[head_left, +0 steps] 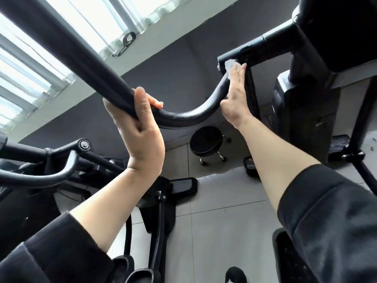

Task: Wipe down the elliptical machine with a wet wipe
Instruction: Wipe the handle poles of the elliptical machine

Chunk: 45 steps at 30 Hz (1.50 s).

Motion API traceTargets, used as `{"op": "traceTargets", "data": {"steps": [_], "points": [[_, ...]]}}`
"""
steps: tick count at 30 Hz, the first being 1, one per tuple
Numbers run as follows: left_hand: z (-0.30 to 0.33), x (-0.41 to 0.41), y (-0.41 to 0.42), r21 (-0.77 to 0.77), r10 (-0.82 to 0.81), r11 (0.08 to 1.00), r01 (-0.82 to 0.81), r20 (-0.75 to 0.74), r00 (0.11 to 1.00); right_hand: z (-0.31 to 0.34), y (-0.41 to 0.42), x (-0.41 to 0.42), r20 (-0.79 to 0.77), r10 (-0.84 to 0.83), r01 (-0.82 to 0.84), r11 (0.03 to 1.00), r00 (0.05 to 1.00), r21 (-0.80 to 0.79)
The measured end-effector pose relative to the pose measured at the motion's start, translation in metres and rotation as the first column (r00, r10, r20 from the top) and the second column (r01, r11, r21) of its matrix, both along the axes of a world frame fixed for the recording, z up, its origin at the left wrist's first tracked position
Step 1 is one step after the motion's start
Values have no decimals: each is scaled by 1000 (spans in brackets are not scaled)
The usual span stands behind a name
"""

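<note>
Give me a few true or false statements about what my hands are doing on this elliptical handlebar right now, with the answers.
1. The left hand grips the curved handlebar. True.
2. The right hand holds a spray bottle. False: it presses a white wet wipe against the bar with straight fingers.
3. A round black stool stands on the tiled floor below. True.
4. Both hands hang free of the machine. False: both touch the handlebar.
5. The wipe is under the left hand. False: it is at the right hand's fingertips.
</note>
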<state>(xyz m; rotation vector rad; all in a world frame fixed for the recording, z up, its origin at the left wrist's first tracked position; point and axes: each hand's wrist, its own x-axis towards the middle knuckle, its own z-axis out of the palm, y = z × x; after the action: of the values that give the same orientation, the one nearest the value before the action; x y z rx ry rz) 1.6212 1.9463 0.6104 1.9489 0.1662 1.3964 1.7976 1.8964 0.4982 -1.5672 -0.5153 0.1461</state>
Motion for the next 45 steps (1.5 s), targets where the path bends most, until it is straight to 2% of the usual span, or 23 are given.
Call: {"op": "traceTargets", "data": {"steps": [5, 10, 13, 16, 20, 24, 28, 30, 35, 38, 41, 43, 45], "points": [[0, 1, -2, -15, -11, 1000, 11, 6, 1000, -6, 2, -70, -2, 16, -16, 996, 1000, 85], [2, 0, -5, -92, -7, 996, 1, -58, 998, 3, 5, -131, -46, 25, -14, 976, 999, 216], [7, -4, -7, -143, -44, 989, 30, -95, 995, 21, 4, -158, -51, -16, 26, 979, 999, 201], [12, -11, -8, -207, -128, 974, 96, -144, 981, 39, 3, -181, 17, -77, 74, 984, 997, 160], [21, -24, -3, -270, -233, 949, 161, -263, 936, 66, 0, -199, 137, -92, 67, 981, 986, 182], [28, -41, 13, -366, -454, 873, 322, -371, 810, 98, -14, -198, 202, -128, 89, 977, 971, 192], [34, -50, 25, -497, -627, 749, 438, -319, 711, 104, -18, -201, 246, -305, 280, 951, 920, 130], [34, -52, 30, -516, -660, 724, 458, -325, 677, 103, -14, -203, 245, -362, 345, 932, 899, 113], [28, -60, 24, -644, -671, 677, 356, -342, 658, 117, -5, -223, 229, -343, 294, 930, 911, 222], [13, -67, 18, -769, -712, 576, 277, -305, 633, 91, -11, -232, 222, -379, 375, 925, 898, 60], [-4, -76, 6, -823, -672, 542, 171, -302, 676, 82, -22, -236, 93, -304, 304, 953, 948, 11], [-14, -81, 8, -782, -549, 615, 103, -331, 768, 93, -33, -235, 56, -228, 229, 973, 972, -12], [-13, -84, 19, -675, -279, 737, -15, -324, 904, 106, -41, -228, 91, -232, 236, 971, 968, -28]]}}
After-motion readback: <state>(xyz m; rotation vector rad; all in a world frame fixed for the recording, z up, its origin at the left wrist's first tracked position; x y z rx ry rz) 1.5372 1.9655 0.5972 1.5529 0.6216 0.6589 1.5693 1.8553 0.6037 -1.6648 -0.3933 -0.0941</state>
